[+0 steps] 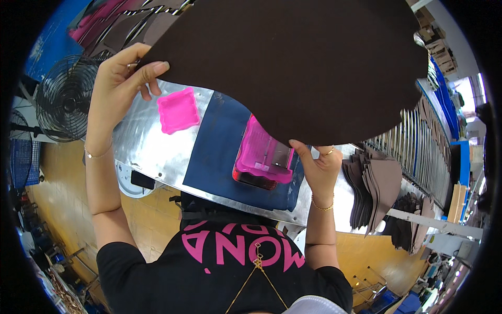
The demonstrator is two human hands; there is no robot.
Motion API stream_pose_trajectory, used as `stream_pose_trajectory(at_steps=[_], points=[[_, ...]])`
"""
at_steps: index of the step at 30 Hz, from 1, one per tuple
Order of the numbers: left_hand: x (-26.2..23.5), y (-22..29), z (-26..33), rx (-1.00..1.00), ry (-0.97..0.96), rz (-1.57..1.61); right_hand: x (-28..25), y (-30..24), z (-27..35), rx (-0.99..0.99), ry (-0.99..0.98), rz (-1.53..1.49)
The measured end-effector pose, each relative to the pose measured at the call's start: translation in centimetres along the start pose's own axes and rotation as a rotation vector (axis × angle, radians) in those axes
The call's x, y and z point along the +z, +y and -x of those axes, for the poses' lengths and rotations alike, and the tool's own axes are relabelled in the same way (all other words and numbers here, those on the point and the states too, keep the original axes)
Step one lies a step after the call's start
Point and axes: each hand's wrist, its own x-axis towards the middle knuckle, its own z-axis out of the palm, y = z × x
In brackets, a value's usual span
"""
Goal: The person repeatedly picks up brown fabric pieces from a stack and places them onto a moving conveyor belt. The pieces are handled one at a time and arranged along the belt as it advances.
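Observation:
A large dark brown sheet of flat material [314, 68], cut with a curved edge, is held up in front of me above the metal table. My left hand [125, 73] pinches its left corner between thumb and fingers. Its lower edge is gripped by my right hand [320, 163], thumb on the near face and fingers partly hidden behind. Under the sheet, a pink tray [251, 152] with a dark-and-clear item in it sits on a dark blue mat [212, 152]. A smaller pink scalloped dish [179, 110] lies on bare metal near my left hand.
Right of my right hand hang stacked brown cut pieces [374, 183] over the table edge, beside a slatted metal rack [418, 146]. A black fan [68, 99] stands at the left. More cut pieces [125, 31] lie at the far left. A white round stool [130, 180] is below the table.

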Motion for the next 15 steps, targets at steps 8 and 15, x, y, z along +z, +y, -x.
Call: stream_pose_trajectory(at_steps=[8, 15], points=[[2.6, -0.7, 2.6, -0.173, -0.122, 0.010, -2.4, 1.2, 2.1, 0.003, -0.026, 0.189], [10.3, -0.7, 2.2, 0.078, -0.399, -0.286, -6.6, 5.5, 9.3, 0.267, 0.063, 0.180]])
